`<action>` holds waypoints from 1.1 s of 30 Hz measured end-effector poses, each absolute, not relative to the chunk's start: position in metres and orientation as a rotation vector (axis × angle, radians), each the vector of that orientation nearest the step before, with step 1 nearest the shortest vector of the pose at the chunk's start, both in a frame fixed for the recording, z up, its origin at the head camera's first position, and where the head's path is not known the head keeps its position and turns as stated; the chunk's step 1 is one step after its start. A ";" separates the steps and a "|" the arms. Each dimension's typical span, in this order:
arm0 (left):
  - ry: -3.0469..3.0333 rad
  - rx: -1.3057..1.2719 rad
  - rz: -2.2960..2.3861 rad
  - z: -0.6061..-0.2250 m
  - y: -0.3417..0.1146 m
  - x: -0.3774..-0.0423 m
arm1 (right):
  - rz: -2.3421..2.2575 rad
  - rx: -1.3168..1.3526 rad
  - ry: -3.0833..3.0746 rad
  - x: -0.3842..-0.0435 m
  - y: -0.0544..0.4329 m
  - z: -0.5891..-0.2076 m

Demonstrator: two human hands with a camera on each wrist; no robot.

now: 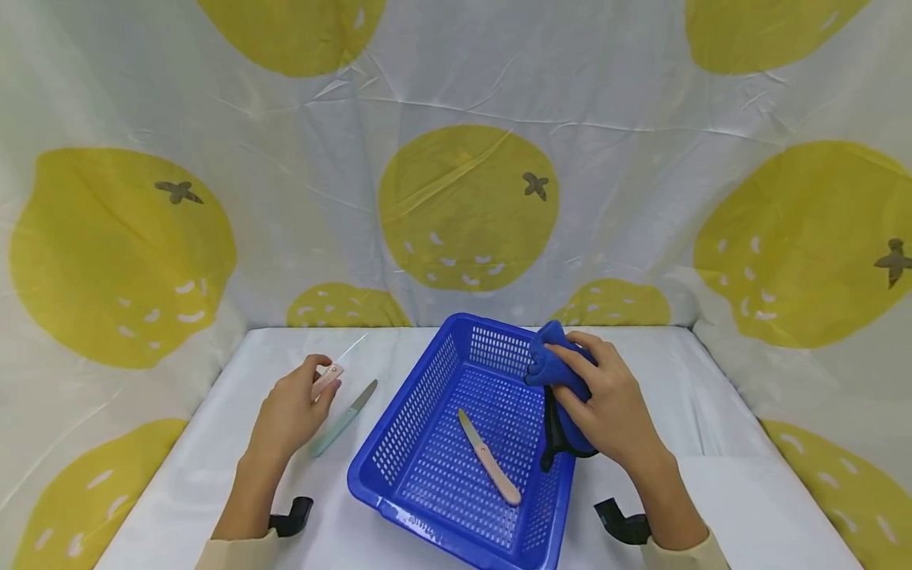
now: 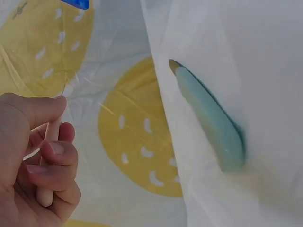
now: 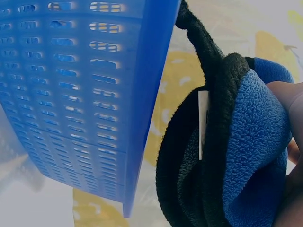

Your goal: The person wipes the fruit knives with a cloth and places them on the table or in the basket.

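My left hand [image 1: 288,408] grips a knife by its pale pink handle [image 1: 327,381], the thin blade pointing up and away. In the left wrist view the fingers curl round that handle [image 2: 50,137]. Just right of this hand, a knife with a mint-green handle [image 1: 333,431] lies on the table, its blade toward the back. My right hand [image 1: 606,396] holds a bunched blue cloth [image 1: 559,366] with black edging above the basket's right rim. A white tag [image 3: 203,124] shows on the cloth in the right wrist view. Another pink-handled knife [image 1: 492,467] lies inside the blue basket [image 1: 385,495].
The perforated basket stands at the middle of the white table [image 1: 684,380], slightly turned. Behind and on both sides hangs a white curtain [image 1: 299,214] printed with yellow lemons. Black camera mounts [image 1: 290,518] stick out from both wrists.
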State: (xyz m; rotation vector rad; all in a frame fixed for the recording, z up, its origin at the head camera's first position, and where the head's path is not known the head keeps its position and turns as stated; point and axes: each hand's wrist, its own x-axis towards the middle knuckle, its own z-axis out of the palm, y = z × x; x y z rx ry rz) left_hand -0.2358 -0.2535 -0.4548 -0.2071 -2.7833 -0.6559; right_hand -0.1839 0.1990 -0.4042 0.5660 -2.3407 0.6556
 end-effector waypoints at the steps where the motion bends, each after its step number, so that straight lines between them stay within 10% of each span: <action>1: -2.759 -0.215 -0.662 -0.451 -0.251 -0.235 | 0.654 0.568 -2.338 -0.184 0.199 -0.404; 33: -2.281 -0.707 -0.719 -0.398 -0.120 -0.186 | 0.709 0.765 -2.267 -0.163 0.163 -0.391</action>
